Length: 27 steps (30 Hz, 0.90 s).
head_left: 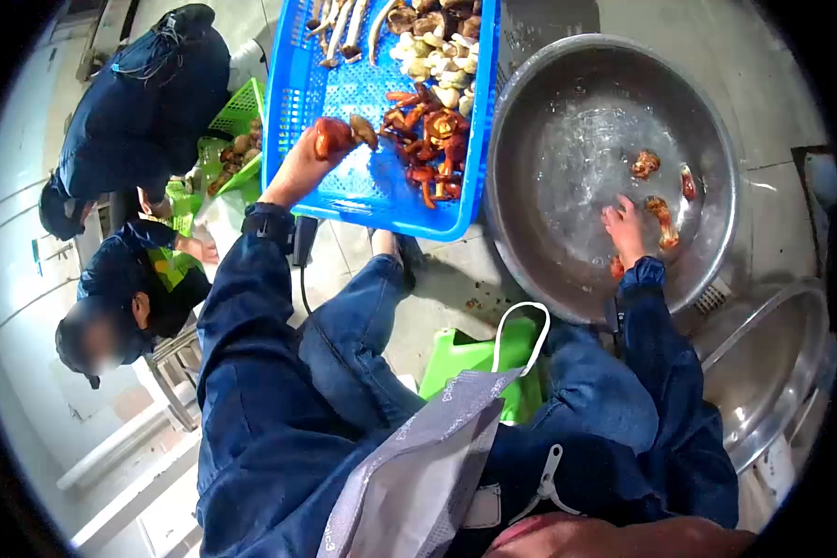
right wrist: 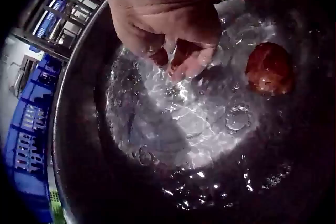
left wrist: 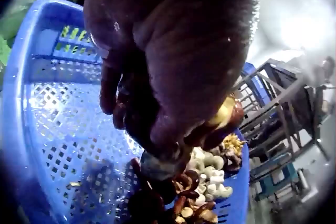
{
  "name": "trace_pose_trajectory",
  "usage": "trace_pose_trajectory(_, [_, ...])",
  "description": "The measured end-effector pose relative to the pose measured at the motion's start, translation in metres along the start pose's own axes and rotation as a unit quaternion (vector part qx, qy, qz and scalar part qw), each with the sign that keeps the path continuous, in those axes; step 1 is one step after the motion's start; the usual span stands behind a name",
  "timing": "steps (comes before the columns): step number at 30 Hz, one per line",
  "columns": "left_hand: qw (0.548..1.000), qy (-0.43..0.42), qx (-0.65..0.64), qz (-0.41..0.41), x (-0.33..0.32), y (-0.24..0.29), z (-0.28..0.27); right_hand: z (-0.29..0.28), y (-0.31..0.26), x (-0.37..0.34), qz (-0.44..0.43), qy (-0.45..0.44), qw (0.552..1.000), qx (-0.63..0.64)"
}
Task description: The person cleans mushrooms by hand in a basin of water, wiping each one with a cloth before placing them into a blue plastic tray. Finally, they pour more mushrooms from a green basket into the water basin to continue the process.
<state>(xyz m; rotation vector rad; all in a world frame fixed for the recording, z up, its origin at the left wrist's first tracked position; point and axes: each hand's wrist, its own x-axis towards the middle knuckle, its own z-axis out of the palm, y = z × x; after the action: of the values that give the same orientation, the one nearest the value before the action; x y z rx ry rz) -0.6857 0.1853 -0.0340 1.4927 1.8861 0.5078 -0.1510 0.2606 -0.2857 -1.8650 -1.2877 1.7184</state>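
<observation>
My left hand (head_left: 298, 169) grips mushrooms over the near part of a blue basket (head_left: 386, 221); a red-brown mushroom (head_left: 333, 139) shows at its fingers, with a brown cap (head_left: 363, 132) beyond. Sorted piles lie in the basket: red-brown mushrooms (head_left: 445, 139), pale pieces (head_left: 437, 67) and long stems (head_left: 352, 28). My right hand (head_left: 626, 232) reaches into a wide metal basin (head_left: 525, 139) of water, fingers loosely bent. A stemmed mushroom (head_left: 662, 221) lies right beside it. Farther off are a rounded mushroom (head_left: 645, 164) and a slim reddish piece (head_left: 687, 182).
A second metal basin (head_left: 763, 363) stands at the lower right. A green plastic stool or tub (head_left: 446, 358) is between my knees. At the left, two people in dark clothes bend near a green basket (head_left: 242, 112) with mushrooms. A cable (head_left: 304, 279) hangs by my left sleeve.
</observation>
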Motion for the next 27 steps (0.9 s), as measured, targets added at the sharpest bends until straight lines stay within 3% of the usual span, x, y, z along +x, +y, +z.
trace_pose_trajectory(3, [0.998, -0.060, 0.021, 0.015, -0.015, -0.011, 0.010, -0.003, -0.007, -0.005, -0.002, -0.007, 1.000, -0.008])
trace_pose_trajectory(5, [0.986, -0.166, -0.011, 0.023, -0.010, -0.012, 0.010, -0.004, -0.008, -0.006, 0.013, -0.008, 1.000, -0.022])
trace_pose_trajectory(6, [0.988, -0.154, -0.006, 0.024, -0.010, -0.008, 0.014, -0.006, 0.000, -0.001, 0.008, -0.006, 0.999, -0.034])
trace_pose_trajectory(9, [0.971, -0.224, -0.027, 0.077, -0.002, -0.002, 0.020, -0.006, -0.003, -0.002, 0.019, -0.005, 0.998, -0.055])
trace_pose_trajectory(10, [0.957, -0.283, -0.061, -0.006, -0.002, -0.006, 0.018, -0.004, -0.007, -0.005, 0.019, -0.007, 0.998, -0.051])
trace_pose_trajectory(13, [0.971, -0.216, 0.010, 0.100, -0.005, -0.042, 0.028, -0.003, -0.006, -0.004, 0.007, -0.021, 0.998, -0.064])
trace_pose_trajectory(17, [0.979, -0.197, 0.050, 0.023, -0.012, -0.032, 0.018, 0.002, 0.007, 0.005, -0.005, -0.019, 0.997, -0.072])
trace_pose_trajectory(18, [0.977, -0.203, 0.038, -0.052, -0.013, -0.025, 0.012, 0.003, 0.004, 0.005, 0.006, -0.020, 0.998, -0.059])
trace_pose_trajectory(19, [0.978, -0.197, 0.001, -0.067, -0.013, -0.038, 0.010, 0.003, 0.002, 0.004, 0.018, -0.023, 0.998, -0.047])
trace_pose_trajectory(22, [0.966, -0.090, -0.200, -0.139, -0.013, -0.060, -0.003, 0.006, -0.011, -0.002, 0.022, -0.030, 0.998, -0.059])
trace_pose_trajectory(25, [0.941, 0.140, -0.250, -0.181, -0.010, -0.089, 0.003, 0.005, -0.016, -0.007, 0.025, -0.035, 0.996, -0.076])
trace_pose_trajectory(27, [0.935, 0.222, -0.175, -0.214, -0.005, -0.117, 0.006, 0.007, -0.019, -0.007, 0.025, -0.040, 0.995, -0.091])
